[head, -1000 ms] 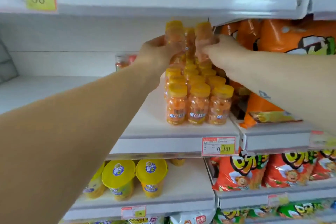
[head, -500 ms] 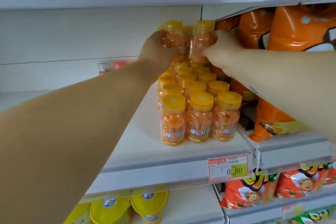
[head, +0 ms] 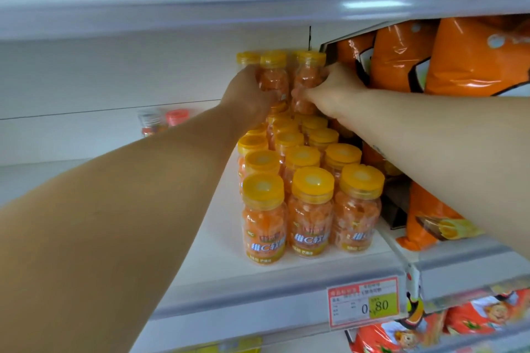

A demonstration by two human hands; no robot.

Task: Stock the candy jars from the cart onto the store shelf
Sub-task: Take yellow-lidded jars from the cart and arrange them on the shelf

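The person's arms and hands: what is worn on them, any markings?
The left forearm and right forearm are bare, with no sleeve in view. The left hand and right hand show no glove or watch. A small dark mark lies on the right forearm, too small to read.

The price tag on the front edge of the shelf reads 0.80 on its yellow patch; its smaller print is too blurred to read. The front candy jars carry labels with bold lettering that begins 维C.
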